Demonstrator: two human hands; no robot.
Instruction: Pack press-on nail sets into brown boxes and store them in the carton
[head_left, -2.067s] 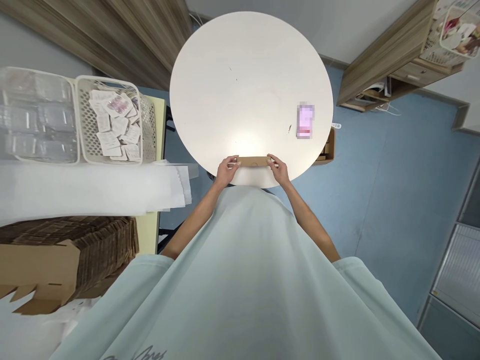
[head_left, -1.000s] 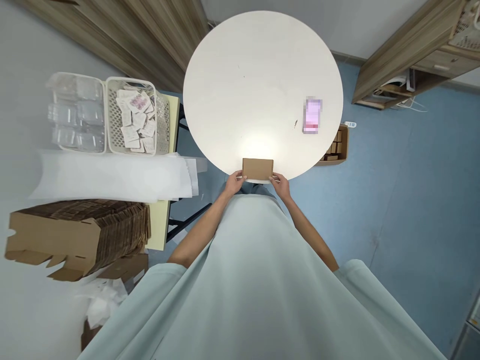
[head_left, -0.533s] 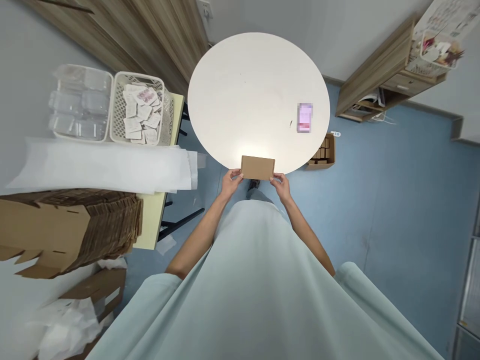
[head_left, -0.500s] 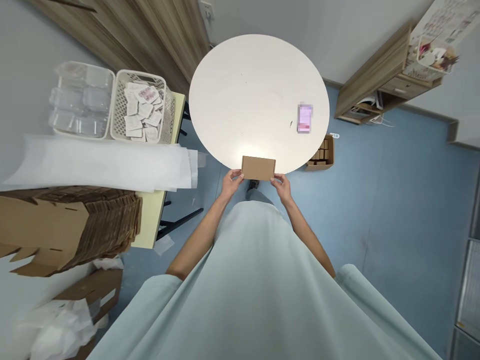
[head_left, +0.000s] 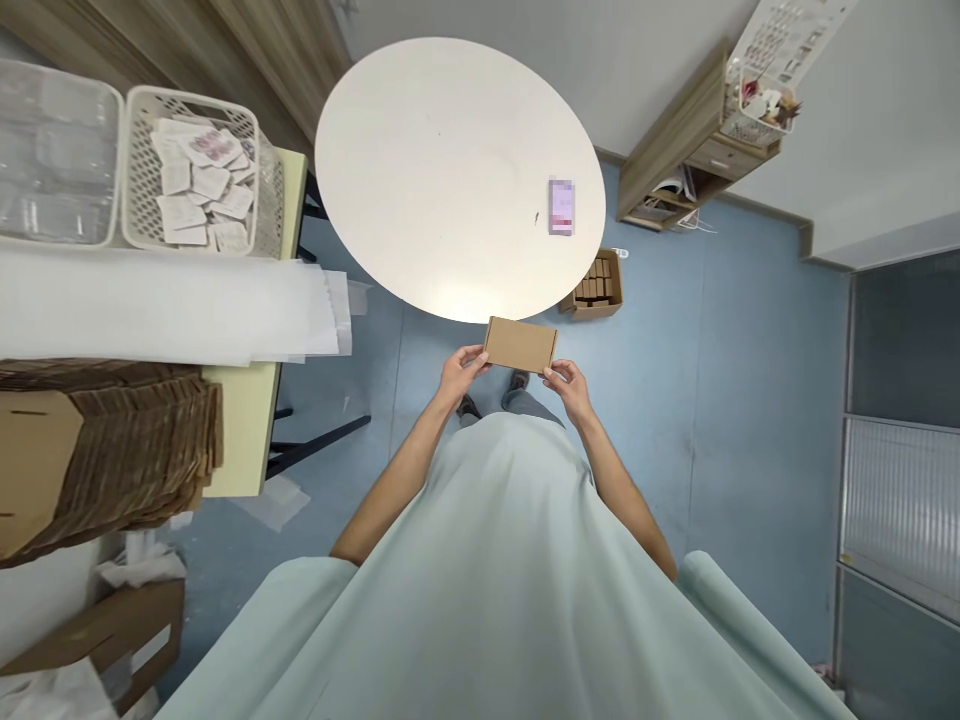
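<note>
A small closed brown cardboard box (head_left: 521, 345) is held up in front of my body, slightly tilted down to the right. My left hand (head_left: 461, 373) grips its left end between thumb and fingers. At the lower right corner, my right hand (head_left: 568, 388) pinches the box the same way. Just beyond the box is the near edge of a round white table (head_left: 450, 200). A phone-like thing with a blurred purple screen (head_left: 561, 207) lies on the table's right side, beside a tiny dark mark.
An open carton (head_left: 592, 285) of small brown boxes stands on the floor by the table. Left, a yellow table (head_left: 244, 430) bears a white basket (head_left: 191, 170) of packets, white sheets (head_left: 165, 305) and stacked flat cardboard (head_left: 142, 450). A wooden cabinet (head_left: 675, 150) stands at the back right.
The view has shifted, so the table and shelving sit further left. The box, still in both hands, is now off the table's edge and tilted a little more. Both shoes now show.
</note>
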